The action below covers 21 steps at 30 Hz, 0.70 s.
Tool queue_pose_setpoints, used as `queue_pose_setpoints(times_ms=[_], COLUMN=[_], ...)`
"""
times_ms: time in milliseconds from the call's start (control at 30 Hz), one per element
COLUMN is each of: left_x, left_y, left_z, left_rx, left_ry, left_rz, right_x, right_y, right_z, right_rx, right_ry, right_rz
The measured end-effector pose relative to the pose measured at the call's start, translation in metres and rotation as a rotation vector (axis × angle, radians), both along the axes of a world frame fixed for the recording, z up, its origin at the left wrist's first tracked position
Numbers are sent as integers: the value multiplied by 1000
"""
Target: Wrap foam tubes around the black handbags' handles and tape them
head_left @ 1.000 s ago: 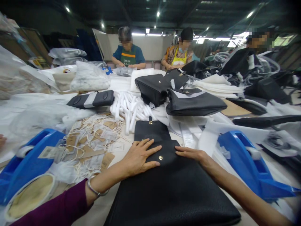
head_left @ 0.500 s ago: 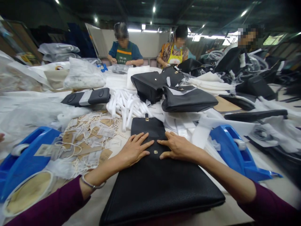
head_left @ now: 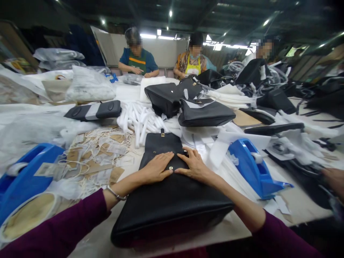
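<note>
A black handbag [head_left: 172,204] lies on its side on the table in front of me, its flap [head_left: 161,141] spread away from me with a gold clasp piece [head_left: 162,133] at the far end. On the body sits a small round gold fastener [head_left: 171,168]. My left hand [head_left: 158,166] rests flat on the bag to the left of the fastener, fingers stretched and close together. To its right, my right hand [head_left: 192,165] lies on the bag with fingers spread. Neither hand grips anything; their thumbs point toward each other near the fastener.
Blue tape dispensers [head_left: 249,168] stand on both sides. Paper tags with strings [head_left: 99,150] lie at left, beside a round tub [head_left: 29,216]. White foam strips [head_left: 141,120] and more black bags [head_left: 206,113] lie beyond. Co-workers [head_left: 138,59] sit opposite; another person's hand [head_left: 335,182] shows at right.
The view has shifted a little to the right. My left hand's fingers have drawn closer together, and both hands stay on the bag. A person's hand has appeared at the right edge.
</note>
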State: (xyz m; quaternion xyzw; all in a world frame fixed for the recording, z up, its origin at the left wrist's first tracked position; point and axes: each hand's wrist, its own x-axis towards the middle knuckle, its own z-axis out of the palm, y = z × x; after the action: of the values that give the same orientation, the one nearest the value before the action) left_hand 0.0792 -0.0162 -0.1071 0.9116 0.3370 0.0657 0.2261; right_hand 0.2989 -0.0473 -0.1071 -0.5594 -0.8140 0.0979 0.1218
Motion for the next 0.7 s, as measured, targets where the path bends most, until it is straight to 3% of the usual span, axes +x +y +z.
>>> queue_pose_setpoints(times_ms=[300,500,600,700], left_x=[-14,-20,-20,-18], left_y=[-2,-4,-3,-2], left_z=[24,15,7,5], left_rx=[-246,-251,-231,-249], left_ry=[-103,-194,-238,-240], left_rz=[-89,-128,-99,-91], right_x=[-9,-16,-17,-20], right_y=[-16,-40,-37,-22], right_z=[-2,1,6,9], right_rx=[-51,48,85,-5], right_ry=[-26,-29,64,261], right_rz=[-62,-68,47,222])
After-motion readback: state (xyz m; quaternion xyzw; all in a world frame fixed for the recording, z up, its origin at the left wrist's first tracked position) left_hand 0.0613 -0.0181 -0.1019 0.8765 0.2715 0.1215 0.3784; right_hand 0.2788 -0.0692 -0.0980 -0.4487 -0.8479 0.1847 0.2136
